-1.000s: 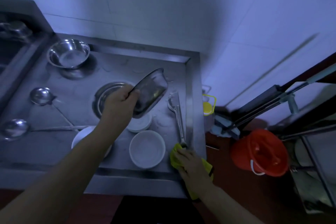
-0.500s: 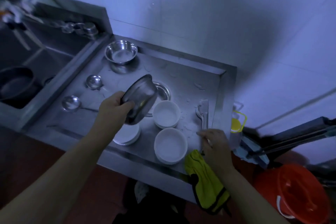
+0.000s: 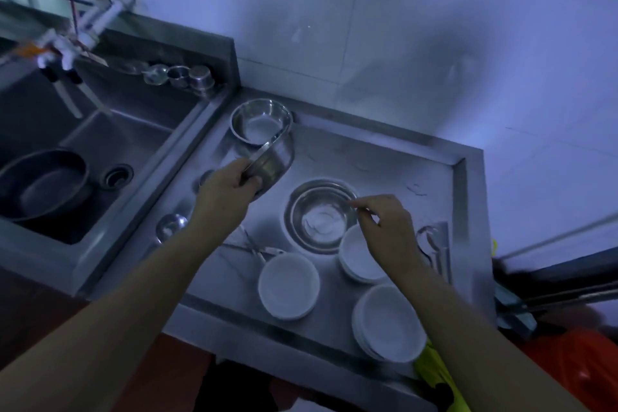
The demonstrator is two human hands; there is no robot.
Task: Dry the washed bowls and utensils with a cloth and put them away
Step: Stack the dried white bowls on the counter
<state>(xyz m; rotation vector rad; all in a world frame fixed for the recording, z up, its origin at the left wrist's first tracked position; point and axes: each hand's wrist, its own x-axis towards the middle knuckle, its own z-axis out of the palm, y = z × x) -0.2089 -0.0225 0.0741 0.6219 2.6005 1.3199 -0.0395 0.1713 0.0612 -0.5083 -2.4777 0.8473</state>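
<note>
My left hand [image 3: 230, 187] grips a tilted steel bowl [image 3: 276, 157] by its rim, just in front of a second steel bowl [image 3: 259, 122] at the back of the steel counter [image 3: 384, 164]. At mid-counter my right hand [image 3: 388, 231] pinches the right rim of a third steel bowl [image 3: 319, 216]. White bowls stand in front: one [image 3: 289, 284] left, one [image 3: 359, 261] partly under my right hand, a stack [image 3: 389, 321] at the front right. The yellow cloth [image 3: 434, 371] hangs over the counter's front edge, held by neither hand.
Two ladles [image 3: 172, 222] lie on the counter's left side, a steel utensil [image 3: 434, 244] at its right. The sink [image 3: 110, 144] on the left holds a dark pot [image 3: 43, 181]. Small steel cups [image 3: 190, 75] stand behind it. An orange bucket [image 3: 585, 375] sits on the floor, lower right.
My right hand left the utensil near the yellow cloth and moved to the middle steel bowl's rim. My left hand carried its steel bowl back toward the far bowl.
</note>
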